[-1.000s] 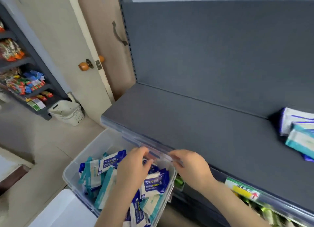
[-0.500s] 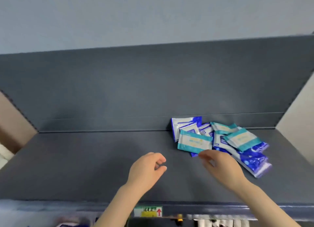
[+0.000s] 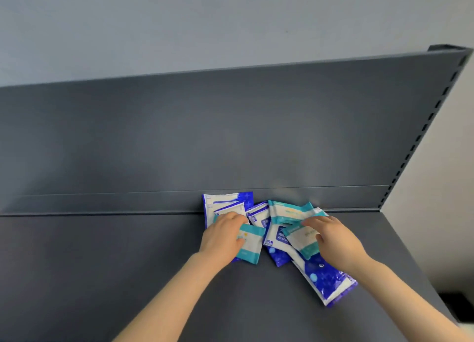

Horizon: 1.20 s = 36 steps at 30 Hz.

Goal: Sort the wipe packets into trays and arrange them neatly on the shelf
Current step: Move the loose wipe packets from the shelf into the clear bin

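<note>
A loose pile of wipe packets lies at the back right of the dark grey shelf point(image 3: 102, 264). My left hand point(image 3: 223, 239) grips a teal-and-white packet point(image 3: 252, 246) at the pile's left side. My right hand point(image 3: 336, 241) pinches another teal-and-white packet point(image 3: 301, 239), fingers over its far edge and thumb on its face. A third teal packet point(image 3: 289, 211) leans against the back. Blue-and-white packets lie under and around them: one at the back left point(image 3: 230, 203) and a long one at the front right point(image 3: 325, 280). No tray is in view.
The shelf's upright back panel point(image 3: 230, 136) rises just behind the pile. A perforated post point(image 3: 423, 126) marks the shelf's right end, with a pale wall beyond. The left half of the shelf surface is bare.
My view swung from the clear bin of packets up to the shelf. Both hands, holding nothing half a second ago, reached forward into the pile and each took hold of a teal packet.
</note>
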Each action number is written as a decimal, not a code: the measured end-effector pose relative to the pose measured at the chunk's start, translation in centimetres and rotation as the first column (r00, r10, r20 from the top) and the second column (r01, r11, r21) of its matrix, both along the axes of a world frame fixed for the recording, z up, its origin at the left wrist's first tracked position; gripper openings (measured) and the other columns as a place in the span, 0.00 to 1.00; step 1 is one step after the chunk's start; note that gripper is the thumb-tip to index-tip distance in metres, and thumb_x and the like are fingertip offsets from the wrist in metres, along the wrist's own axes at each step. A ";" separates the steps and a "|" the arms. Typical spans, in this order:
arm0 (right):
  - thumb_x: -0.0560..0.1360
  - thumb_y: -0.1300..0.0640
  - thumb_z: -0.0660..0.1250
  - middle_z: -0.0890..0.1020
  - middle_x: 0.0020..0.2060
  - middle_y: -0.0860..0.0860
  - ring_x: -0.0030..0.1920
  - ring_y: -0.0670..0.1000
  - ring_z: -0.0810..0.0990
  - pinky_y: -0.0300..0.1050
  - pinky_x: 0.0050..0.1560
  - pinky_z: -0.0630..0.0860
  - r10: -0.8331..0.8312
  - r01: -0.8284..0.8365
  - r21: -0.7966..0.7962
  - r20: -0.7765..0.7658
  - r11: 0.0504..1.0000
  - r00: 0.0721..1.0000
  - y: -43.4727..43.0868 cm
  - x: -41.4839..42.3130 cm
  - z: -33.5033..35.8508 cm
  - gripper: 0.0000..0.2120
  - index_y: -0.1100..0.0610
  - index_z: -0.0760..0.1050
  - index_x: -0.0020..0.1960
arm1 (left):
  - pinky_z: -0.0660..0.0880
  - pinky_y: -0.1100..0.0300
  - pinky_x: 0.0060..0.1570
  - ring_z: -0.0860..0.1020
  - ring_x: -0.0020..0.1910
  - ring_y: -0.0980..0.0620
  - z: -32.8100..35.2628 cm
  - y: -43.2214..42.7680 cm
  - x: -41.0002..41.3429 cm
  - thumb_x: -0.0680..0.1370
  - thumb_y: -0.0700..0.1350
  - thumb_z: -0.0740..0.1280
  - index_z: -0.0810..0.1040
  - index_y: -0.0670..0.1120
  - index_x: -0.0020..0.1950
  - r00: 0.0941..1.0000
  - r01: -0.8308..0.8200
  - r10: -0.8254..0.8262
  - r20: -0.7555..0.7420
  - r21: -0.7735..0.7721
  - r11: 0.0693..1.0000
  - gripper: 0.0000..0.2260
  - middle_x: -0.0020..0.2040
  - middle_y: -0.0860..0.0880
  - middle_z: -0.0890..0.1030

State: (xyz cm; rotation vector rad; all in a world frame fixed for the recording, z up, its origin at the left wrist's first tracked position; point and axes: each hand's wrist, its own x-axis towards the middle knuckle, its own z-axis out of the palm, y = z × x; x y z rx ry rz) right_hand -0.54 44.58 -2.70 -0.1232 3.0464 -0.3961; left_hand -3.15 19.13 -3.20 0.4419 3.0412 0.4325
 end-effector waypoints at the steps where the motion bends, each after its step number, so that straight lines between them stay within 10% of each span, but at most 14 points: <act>1: 0.74 0.68 0.57 0.69 0.69 0.43 0.70 0.48 0.64 0.41 0.61 0.71 0.029 -0.029 0.016 0.012 0.999 1.000 0.4 -0.6 -0.2 0.29 0.47 0.66 0.71 | 0.71 0.56 0.60 0.68 0.66 0.54 -0.4 0.3 -0.2 0.77 0.47 0.66 0.68 0.54 0.69 1.000 -0.008 0.008 -0.003 -0.025 1.000 0.20 0.67 0.55 0.70; 6: 0.78 0.61 0.54 0.61 0.74 0.44 0.74 0.47 0.58 0.45 0.73 0.58 0.144 -0.150 0.048 0.119 0.987 0.982 1.7 -2.4 -2.1 0.27 0.46 0.57 0.75 | 0.63 0.59 0.65 0.68 0.65 0.53 -2.1 0.7 -0.4 0.76 0.52 0.67 0.66 0.54 0.69 0.999 -0.045 0.042 -0.026 -0.147 0.988 0.23 0.65 0.54 0.70; 13: 0.79 0.44 0.55 0.76 0.59 0.46 0.60 0.49 0.69 0.44 0.61 0.65 0.028 -0.042 0.143 0.097 0.989 0.995 1.3 -3.1 -2.0 0.16 0.48 0.71 0.62 | 0.71 0.58 0.54 0.74 0.58 0.53 -2.2 -0.5 -0.4 0.76 0.55 0.67 0.69 0.51 0.63 0.992 -0.097 0.105 0.066 -0.120 0.988 0.19 0.61 0.53 0.72; 24: 0.80 0.44 0.53 0.69 0.63 0.51 0.62 0.53 0.71 0.46 0.59 0.68 -0.154 0.151 0.067 0.048 0.986 0.987 -4.4 -0.3 -2.4 0.21 0.51 0.63 0.70 | 0.56 0.56 0.73 0.67 0.67 0.51 -0.7 0.1 -5.1 0.76 0.51 0.68 0.70 0.48 0.65 0.951 0.296 -0.309 0.018 -0.345 0.891 0.19 0.64 0.50 0.72; 28: 0.78 0.42 0.56 0.70 0.61 0.50 0.61 0.53 0.70 0.46 0.57 0.67 -0.201 0.198 0.129 0.009 0.972 0.980 -5.7 0.3 -2.3 0.22 0.51 0.66 0.68 | 0.67 0.55 0.58 0.73 0.58 0.48 -0.6 -0.3 -4.6 0.76 0.58 0.65 0.72 0.47 0.59 0.971 0.237 -0.221 0.087 -0.378 0.895 0.19 0.58 0.49 0.77; 36: 0.76 0.46 0.60 0.72 0.58 0.51 0.59 0.53 0.70 0.46 0.57 0.66 -0.161 0.159 0.112 0.012 0.981 0.987 -8.9 1.2 -2.4 0.18 0.54 0.68 0.62 | 0.74 0.58 0.50 0.74 0.54 0.57 -1.9 -3.7 -1.7 0.65 0.68 0.70 0.69 0.53 0.63 0.912 0.065 -0.046 0.408 -0.032 0.997 0.33 0.58 0.57 0.73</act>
